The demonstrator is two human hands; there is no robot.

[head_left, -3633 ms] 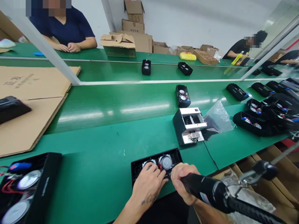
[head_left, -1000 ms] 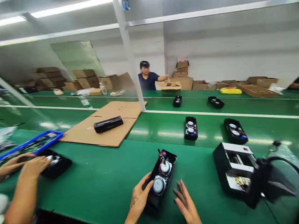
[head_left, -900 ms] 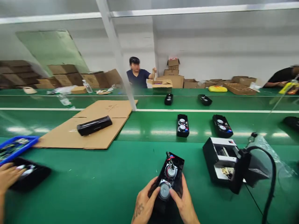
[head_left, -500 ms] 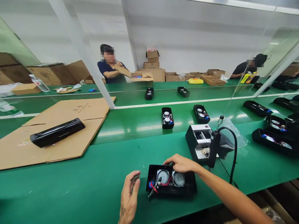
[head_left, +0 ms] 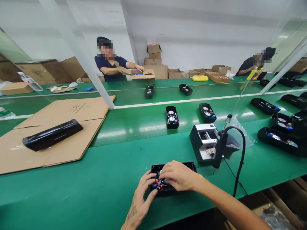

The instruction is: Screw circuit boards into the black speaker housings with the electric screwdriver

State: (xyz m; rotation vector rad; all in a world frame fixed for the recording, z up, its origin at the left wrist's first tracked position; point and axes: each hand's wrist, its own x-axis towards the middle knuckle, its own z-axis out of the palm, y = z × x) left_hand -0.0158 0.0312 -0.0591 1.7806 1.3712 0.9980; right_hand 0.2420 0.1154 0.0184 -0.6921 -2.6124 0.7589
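A black speaker housing (head_left: 189, 166) lies on the green bench in front of me, with red wires and a blue part inside near its left end. My left hand (head_left: 142, 195) is at that left end, thumb and fingers closed toward the wires and a small board; what it pinches is too small to name. Over the housing, my right hand (head_left: 177, 175) has its fingers bent down and pressed together at the left speaker cone, which it mostly hides. Whatever is between those fingertips is hidden.
A black electric screwdriver (head_left: 220, 148) hangs beside a screw feeder (head_left: 205, 140). A cardboard sheet (head_left: 79, 140) with a black housing (head_left: 52, 134) lies left. Open housings (head_left: 172, 117) stand on the belt. Two people (head_left: 107, 64) work behind.
My right hand has moved left from the housing's back edge onto the cones. My left hand has come in to its left end. The person behind now reaches into a box.
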